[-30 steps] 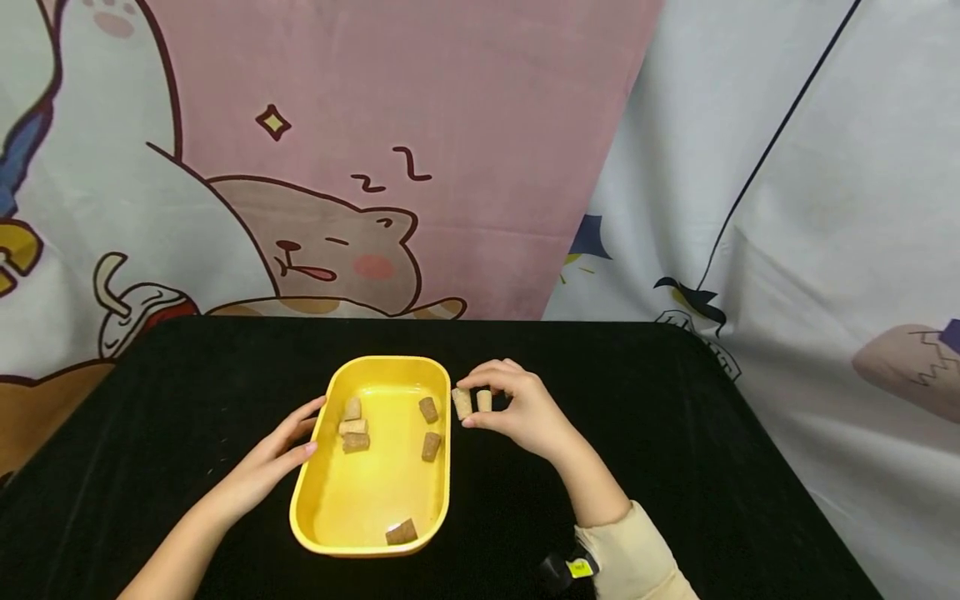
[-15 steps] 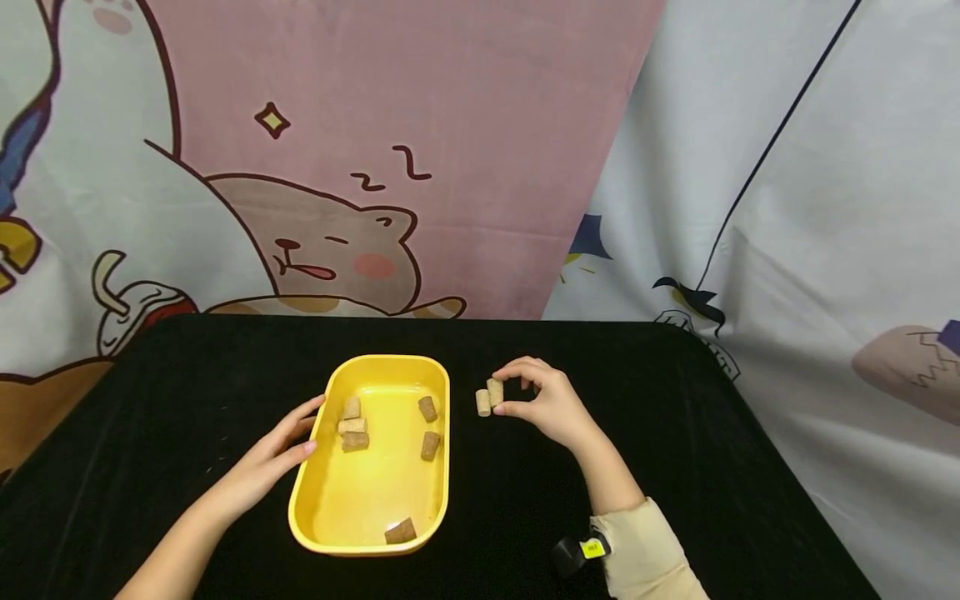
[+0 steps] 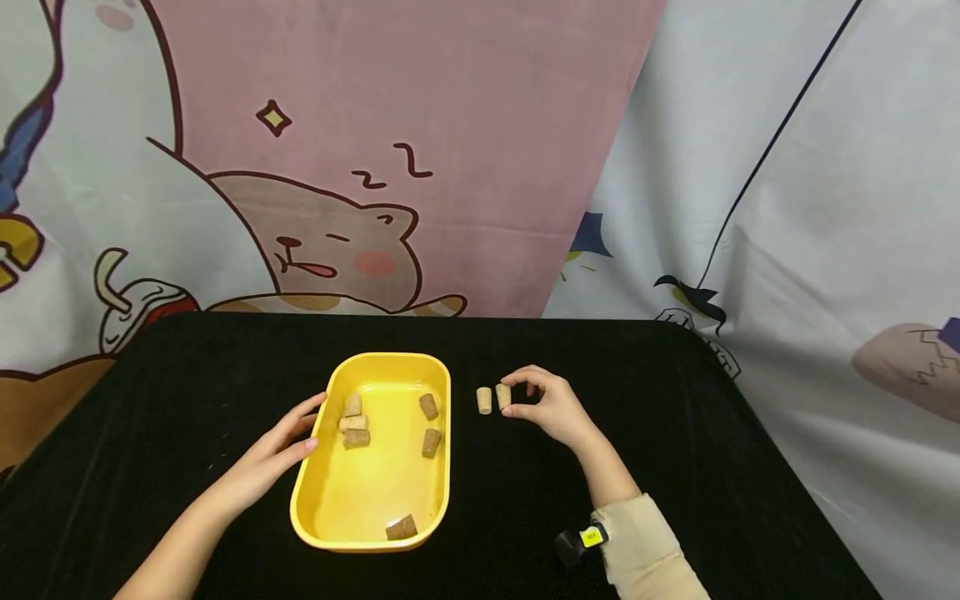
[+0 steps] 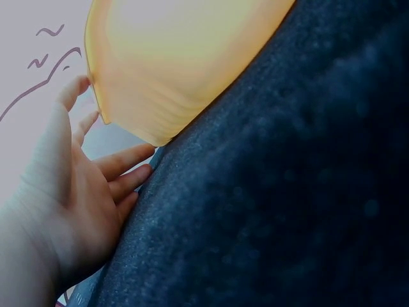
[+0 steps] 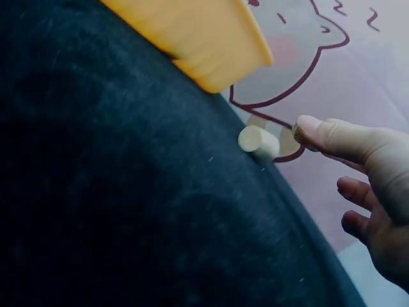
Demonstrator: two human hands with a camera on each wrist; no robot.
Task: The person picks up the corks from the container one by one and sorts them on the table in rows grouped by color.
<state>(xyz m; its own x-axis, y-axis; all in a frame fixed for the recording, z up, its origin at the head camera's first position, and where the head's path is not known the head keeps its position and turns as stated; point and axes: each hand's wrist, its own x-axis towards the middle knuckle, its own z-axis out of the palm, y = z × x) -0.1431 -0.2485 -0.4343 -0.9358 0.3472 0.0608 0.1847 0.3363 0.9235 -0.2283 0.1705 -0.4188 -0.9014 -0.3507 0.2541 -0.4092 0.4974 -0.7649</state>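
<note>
A yellow tray [image 3: 360, 500] on the black cloth holds several light and brown corks, such as a brown cork [image 3: 401, 527] at its near end. At the tray's left side, my left hand [image 3: 262, 467] touches the rim with fairly straight fingers; the left wrist view has this hand [image 4: 83, 198] against the tray wall [image 4: 160, 70]. My right hand [image 3: 551, 410] pinches a light cork [image 3: 503, 396] between thumb and fingers, right of the tray. Just left of it a second light cork [image 3: 484, 401] stands upright, a small gap apart. In the right wrist view, the thumb mostly hides the pinched cork [image 5: 296, 134].
Black cloth [image 3: 675, 467] covers the table. Behind its far edge hangs a printed curtain [image 3: 510, 167] with cartoon figures. A black wrist device [image 3: 572, 546] with a yellow label sits by the right sleeve.
My right hand has carried its cork from beside the tray's rim to the right, past the standing cork, and slightly down. The left hand and tray have stayed in place.
</note>
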